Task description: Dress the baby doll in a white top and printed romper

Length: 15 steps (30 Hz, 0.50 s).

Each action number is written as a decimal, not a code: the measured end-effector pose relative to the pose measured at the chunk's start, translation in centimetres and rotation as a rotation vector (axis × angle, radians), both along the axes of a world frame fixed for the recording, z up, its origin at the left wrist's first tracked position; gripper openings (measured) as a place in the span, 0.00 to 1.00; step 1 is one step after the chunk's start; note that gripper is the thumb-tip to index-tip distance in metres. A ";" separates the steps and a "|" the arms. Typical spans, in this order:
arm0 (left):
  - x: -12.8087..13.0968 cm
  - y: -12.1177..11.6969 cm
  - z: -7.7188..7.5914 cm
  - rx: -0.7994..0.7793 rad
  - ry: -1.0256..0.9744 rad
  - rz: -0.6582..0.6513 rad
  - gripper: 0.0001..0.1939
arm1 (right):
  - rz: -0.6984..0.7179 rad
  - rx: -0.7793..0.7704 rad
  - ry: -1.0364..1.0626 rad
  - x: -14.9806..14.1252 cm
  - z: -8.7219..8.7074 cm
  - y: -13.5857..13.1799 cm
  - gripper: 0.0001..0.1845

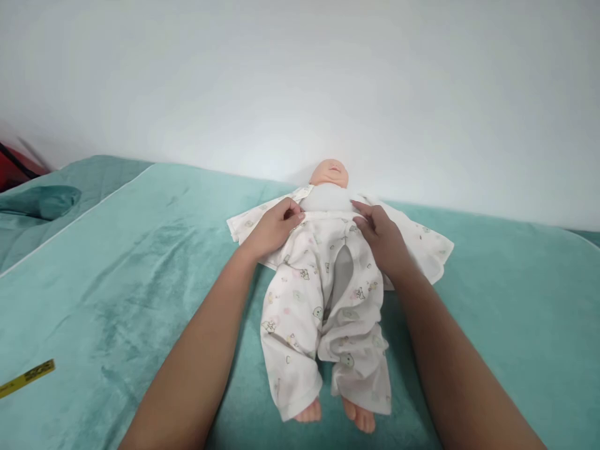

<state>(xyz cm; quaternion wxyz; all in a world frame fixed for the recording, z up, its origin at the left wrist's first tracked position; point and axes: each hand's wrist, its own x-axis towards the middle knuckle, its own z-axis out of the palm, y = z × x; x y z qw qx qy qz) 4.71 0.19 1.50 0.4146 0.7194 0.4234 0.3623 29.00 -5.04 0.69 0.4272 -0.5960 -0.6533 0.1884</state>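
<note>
A baby doll (329, 174) lies on its back, its bare feet toward me. It wears white split-crotch baby pants (300, 294) with small printed animals, pulled up to the belly. Through the opening between the legs the doll's grey cloth body shows. A matching white top (422, 247) is spread open beneath the doll, sleeves out to both sides. My left hand (276, 226) is closed, pinching the left end of the waistband between thumb and fingers. At the waistband's right end, my right hand (382, 237) has its thumb and index finger around the edge.
A teal plush sheet (140, 269) covers the surface, with creases at left. Behind the doll's head rises a white wall (300, 81). A yellow strip with black print (28, 378) lies at the left edge. Something red (16, 169) shows at far left.
</note>
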 end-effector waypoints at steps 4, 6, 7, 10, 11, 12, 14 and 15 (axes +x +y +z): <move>1.1 0.2 -0.5 0.105 0.130 0.202 0.06 | -0.035 0.038 -0.125 -0.2 0.6 1.1 0.14; 1.5 0.2 -0.6 0.134 0.174 0.261 0.05 | -0.058 0.051 -0.165 -0.2 0.8 2.1 0.12; 1.6 0.1 -0.7 0.145 0.190 0.283 0.05 | -0.085 0.049 -0.186 -0.1 0.8 2.6 0.11; 1.8 0.0 -0.7 0.163 0.213 0.305 0.06 | -0.201 0.030 -0.182 0.1 0.5 3.8 0.09; 1.8 0.0 -0.7 0.155 0.203 0.293 0.07 | -0.231 0.022 -0.148 0.2 0.3 4.0 0.09; 1.7 0.0 -0.6 0.138 0.187 0.275 0.07 | -0.247 0.015 -0.101 0.3 0.1 4.1 0.09; 1.4 -0.1 -0.4 0.076 0.142 0.227 0.08 | -0.240 0.003 0.013 0.4 -0.5 3.9 0.10; 1.1 -0.2 -0.3 0.035 0.122 0.195 0.09 | -0.223 0.001 0.077 0.4 -0.7 3.7 0.11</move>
